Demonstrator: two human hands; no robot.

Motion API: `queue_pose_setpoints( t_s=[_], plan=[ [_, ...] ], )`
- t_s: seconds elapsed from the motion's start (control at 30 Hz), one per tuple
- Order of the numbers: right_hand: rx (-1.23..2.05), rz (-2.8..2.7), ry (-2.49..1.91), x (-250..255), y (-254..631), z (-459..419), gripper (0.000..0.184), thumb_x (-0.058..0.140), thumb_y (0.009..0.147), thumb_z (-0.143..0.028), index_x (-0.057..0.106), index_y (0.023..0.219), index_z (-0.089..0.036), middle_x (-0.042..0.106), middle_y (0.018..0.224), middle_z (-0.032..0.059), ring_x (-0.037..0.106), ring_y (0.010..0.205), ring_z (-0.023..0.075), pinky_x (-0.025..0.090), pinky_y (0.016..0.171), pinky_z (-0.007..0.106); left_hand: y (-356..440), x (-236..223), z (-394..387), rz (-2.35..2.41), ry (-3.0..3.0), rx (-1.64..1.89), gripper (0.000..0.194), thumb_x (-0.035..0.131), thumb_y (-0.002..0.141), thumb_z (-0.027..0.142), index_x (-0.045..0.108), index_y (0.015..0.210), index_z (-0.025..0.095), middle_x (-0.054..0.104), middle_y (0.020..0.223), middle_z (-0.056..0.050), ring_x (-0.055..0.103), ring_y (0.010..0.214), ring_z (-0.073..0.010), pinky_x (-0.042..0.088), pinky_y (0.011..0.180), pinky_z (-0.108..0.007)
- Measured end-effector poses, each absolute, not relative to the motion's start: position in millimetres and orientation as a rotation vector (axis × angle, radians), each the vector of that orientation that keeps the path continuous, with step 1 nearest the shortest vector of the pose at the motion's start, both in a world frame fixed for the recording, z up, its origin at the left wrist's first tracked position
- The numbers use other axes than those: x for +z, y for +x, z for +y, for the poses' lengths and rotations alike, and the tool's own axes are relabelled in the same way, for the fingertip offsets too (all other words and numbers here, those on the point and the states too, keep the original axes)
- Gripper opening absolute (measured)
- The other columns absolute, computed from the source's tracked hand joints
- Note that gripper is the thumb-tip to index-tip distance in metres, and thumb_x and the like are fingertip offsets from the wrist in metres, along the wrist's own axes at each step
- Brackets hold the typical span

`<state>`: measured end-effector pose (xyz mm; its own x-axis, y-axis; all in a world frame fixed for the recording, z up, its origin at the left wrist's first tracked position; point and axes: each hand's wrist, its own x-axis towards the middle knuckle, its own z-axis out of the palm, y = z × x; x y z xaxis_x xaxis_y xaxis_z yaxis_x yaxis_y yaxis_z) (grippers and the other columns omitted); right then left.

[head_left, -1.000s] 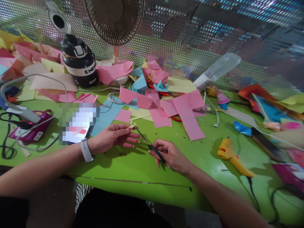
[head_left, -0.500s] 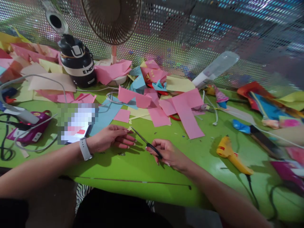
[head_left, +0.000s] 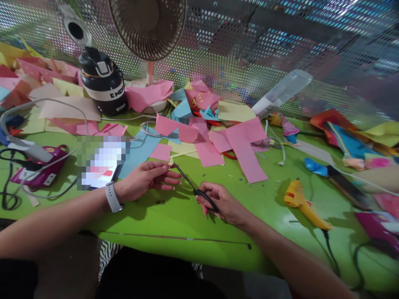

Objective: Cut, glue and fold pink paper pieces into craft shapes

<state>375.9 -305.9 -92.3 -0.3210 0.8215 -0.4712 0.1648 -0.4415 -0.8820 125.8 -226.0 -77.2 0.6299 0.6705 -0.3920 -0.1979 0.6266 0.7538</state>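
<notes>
My right hand [head_left: 222, 202] grips the black handles of small scissors [head_left: 193, 187], whose blades point up and left toward my left fingertips. My left hand [head_left: 149, 177], with a white watch band on the wrist, pinches a tiny pale paper scrap [head_left: 171, 162] between thumb and fingers right at the blade tips. Both hands hover just above the green table [head_left: 174, 216], near its front edge.
Pink, blue and yellow paper pieces [head_left: 215, 141] litter the table behind my hands. A black jug [head_left: 105, 85] and a fan [head_left: 149, 29] stand at the back left. A phone [head_left: 101, 164] lies left, a yellow glue gun [head_left: 304, 205] right, cables at both sides.
Both hands have barely moved. The scissors shifted slightly against the scrap, and the view wobbled a little.
</notes>
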Motion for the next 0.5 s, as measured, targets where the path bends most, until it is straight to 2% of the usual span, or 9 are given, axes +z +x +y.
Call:
queue_pose_setpoints(
  t_s=[0.2,0.5],
  plan=[
    [1.765,-1.286,-1.461,-79.4,369.3,-305.2,0.046,0.082,0.070,-0.053,0.052,0.078,-0.020,0.058,0.061,-0.0041,0.049,0.046,0.0068,0.037,0.040,0.020,125.7,-75.1,-225.5,0.715,0.722,0.580,0.019,0.061,0.096,0.022,0.070,0.109,0.012,0.077,0.104,-0.014,0.076,0.085,-0.0175,0.062,0.078,-0.029],
    [1.799,-1.304,-1.418,-91.9,373.5,-305.9,0.043,0.083,0.071,-0.049,0.051,0.077,-0.020,0.058,0.064,-0.0040,0.054,0.052,0.0087,0.044,0.046,0.022,126.2,-74.9,-226.7,0.683,0.739,0.514,0.016,0.066,0.093,0.024,0.072,0.100,0.011,0.078,0.103,-0.014,0.076,0.084,-0.0177,0.062,0.073,-0.026]
  ],
)
